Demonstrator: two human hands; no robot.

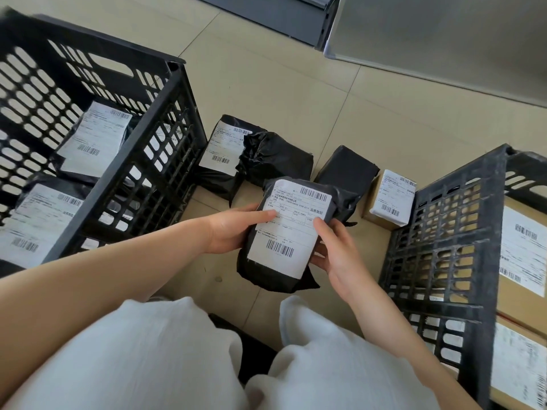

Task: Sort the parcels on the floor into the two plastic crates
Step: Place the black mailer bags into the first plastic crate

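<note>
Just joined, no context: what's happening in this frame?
A person holds a black bag parcel with both hands, left hand and right hand, label up. The left crate holds black bag parcels, the right crate cardboard boxes. Three black bags and one small box remain on the floor.

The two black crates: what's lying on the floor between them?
In the head view, four parcels lie there: a labelled black bag, a crumpled black bag, a plain black parcel and a small cardboard box.
</note>
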